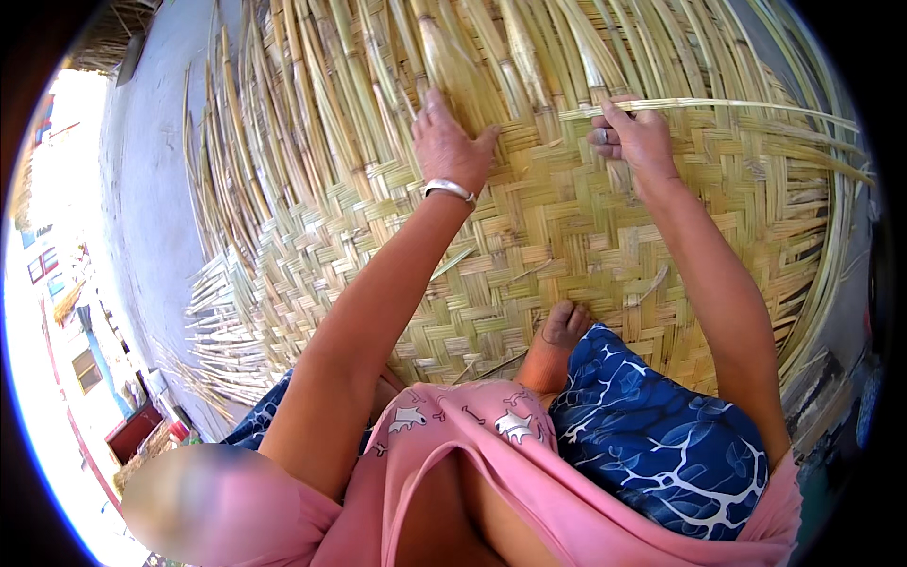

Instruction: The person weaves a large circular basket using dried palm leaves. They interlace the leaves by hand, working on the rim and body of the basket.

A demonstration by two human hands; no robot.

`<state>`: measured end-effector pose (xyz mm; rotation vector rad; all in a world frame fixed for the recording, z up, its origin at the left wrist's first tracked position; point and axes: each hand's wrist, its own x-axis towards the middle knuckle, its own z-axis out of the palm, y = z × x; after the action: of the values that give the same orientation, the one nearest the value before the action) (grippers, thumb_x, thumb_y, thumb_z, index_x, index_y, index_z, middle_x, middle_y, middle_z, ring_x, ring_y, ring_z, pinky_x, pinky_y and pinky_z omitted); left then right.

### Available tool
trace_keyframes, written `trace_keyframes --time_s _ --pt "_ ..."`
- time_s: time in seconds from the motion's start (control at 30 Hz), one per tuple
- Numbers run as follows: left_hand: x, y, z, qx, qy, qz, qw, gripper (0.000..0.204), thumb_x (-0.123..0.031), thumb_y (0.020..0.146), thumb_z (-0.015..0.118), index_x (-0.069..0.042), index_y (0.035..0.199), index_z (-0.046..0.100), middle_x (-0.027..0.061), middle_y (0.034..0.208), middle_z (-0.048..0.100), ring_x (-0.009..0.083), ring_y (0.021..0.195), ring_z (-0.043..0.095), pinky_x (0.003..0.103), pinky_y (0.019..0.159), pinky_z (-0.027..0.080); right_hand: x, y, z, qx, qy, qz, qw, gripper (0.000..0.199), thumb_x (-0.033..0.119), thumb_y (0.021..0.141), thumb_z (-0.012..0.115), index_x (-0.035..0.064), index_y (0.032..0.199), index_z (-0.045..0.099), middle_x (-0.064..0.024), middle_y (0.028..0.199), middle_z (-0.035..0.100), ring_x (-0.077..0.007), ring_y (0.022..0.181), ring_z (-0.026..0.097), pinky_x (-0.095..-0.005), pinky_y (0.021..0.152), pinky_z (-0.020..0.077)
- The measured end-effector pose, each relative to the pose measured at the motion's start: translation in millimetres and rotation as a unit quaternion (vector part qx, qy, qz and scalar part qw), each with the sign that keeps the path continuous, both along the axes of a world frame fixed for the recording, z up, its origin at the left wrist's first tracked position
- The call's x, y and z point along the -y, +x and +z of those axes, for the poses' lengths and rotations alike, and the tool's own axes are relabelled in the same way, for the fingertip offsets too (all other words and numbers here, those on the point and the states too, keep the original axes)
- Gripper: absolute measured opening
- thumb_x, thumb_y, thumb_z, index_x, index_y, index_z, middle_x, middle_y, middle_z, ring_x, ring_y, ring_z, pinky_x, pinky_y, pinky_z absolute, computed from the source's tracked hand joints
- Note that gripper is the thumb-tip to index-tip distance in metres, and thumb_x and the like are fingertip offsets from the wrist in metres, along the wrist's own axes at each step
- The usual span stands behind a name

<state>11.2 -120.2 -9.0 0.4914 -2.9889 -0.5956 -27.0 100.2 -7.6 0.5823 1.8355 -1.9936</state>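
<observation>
We are pressing our left hand (444, 142) flat, fingers spread, on the woven bamboo mat (567, 236) near its far unwoven edge, while our right hand (635, 137) is pinching a loose strip (737, 104), probably threading it; keeping it taut helps.

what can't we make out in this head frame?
- Left hand: palm and fingertips pressed flat on the woven mat, so its underside is hidden.
- Right hand: fingers curl around a loose strip; grip point hidden.
- Mat's far ends: cut off by the top edge.
- Lower left: blurred patch.
</observation>
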Motion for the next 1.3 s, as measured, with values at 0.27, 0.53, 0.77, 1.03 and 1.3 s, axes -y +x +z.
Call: trace_keyframes --time_s 0.27,0.53,0.77,1.03,1.3 --pt "-57.1 -2.3 11.4 -0.073 0.027 -0.275 0.958 0.065 -0.021 0.083 0.064 -0.001 0.136 0.032 0.0203 0.134 0.039 0.0315 0.124 0.041 0.039 0.105 0.036 -61.8 -12.0 0.8 -0.065 0.059 -0.087 0.992 0.022 0.015 0.09 0.058 -0.0002 0.106 0.057 -0.0074 0.087 0.061 -0.0144 0.069 0.065 -0.0234 0.057 0.0531" --pt "-92.6 -66.8 20.1 0.205 0.146 -0.245 0.936 0.032 -0.024 0.082 0.062 -0.002 0.107 0.062 0.0154 0.1 0.065 0.0283 0.091 0.062 0.035 0.081 0.049 -105.2 -24.1 -2.4 -0.113 0.078 -0.132 0.982 0.023 0.017 0.09 0.059 0.001 0.106 0.058 -0.0083 0.091 0.062 -0.016 0.077 0.066 -0.0241 0.061 0.0533" --pt "-89.2 -76.4 12.7 0.131 0.15 -0.118 0.973 0.031 -0.031 0.074 0.06 -0.001 0.08 0.066 0.0167 0.07 0.064 0.0288 0.068 0.063 0.038 0.068 0.051 -90.9 -57.1 11.5 -0.135 0.023 -0.02 0.99 0.039 0.03 0.089 0.059 0.001 0.115 0.056 -0.0135 0.105 0.063 -0.0202 0.091 0.064 -0.0309 0.078 0.0513" --pt "-77.0 -116.4 4.4 0.223 0.203 -0.088 0.949 0.028 -0.023 0.081 0.057 0.004 0.09 0.059 0.0182 0.07 0.065 0.0258 0.056 0.065 0.033 0.051 0.053 -22.1 -103.2 -3.4 -0.226 0.357 0.306 0.853 0.045 0.029 0.081 0.066 -0.0028 0.111 0.059 -0.0174 0.1 0.064 -0.0267 0.09 0.062 -0.0348 0.079 0.0476" --pt "-69.3 -116.7 2.1 0.162 0.466 -0.008 0.87 0.017 -0.012 0.088 0.053 0.003 0.097 0.054 0.0146 0.092 0.063 0.0215 0.076 0.065 0.031 0.063 0.056 -35.6 -109.1 -6.0 -0.174 0.165 0.28 0.93 0.023 0.02 0.082 0.068 0.0029 0.095 0.06 0.0003 0.079 0.057 -0.0057 0.071 0.051 -0.0234 0.063 0.0428"
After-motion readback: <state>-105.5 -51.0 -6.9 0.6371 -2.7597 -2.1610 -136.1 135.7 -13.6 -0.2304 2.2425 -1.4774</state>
